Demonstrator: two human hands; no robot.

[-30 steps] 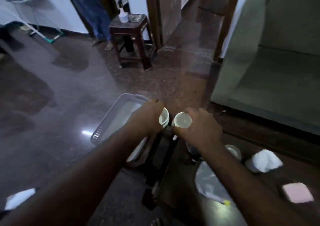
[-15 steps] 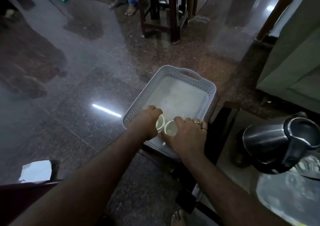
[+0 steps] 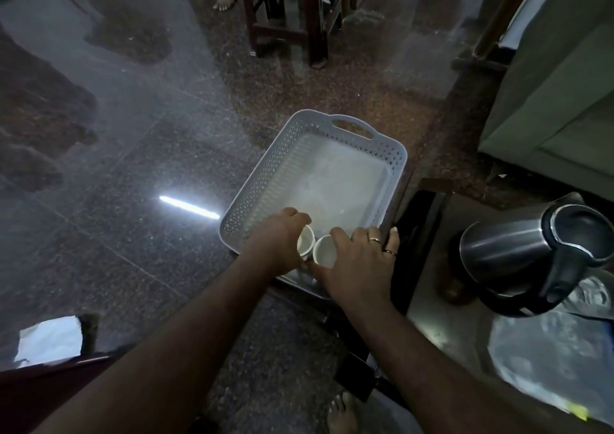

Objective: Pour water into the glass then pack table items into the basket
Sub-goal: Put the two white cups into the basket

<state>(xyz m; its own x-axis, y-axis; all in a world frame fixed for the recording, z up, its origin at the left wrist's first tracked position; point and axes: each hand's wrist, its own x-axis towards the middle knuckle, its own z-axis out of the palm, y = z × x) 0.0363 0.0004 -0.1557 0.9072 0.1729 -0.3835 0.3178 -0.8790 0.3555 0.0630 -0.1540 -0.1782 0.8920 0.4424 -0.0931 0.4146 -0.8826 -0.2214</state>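
Inside basket, two cups between fingers.

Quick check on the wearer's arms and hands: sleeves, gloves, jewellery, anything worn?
Both forearms are bare, with no sleeves in view and no gloves. The right hand wears two thin rings on adjacent fingers. The left hand shows no ring or watch in view. No wristbands or markings are visible on either arm.
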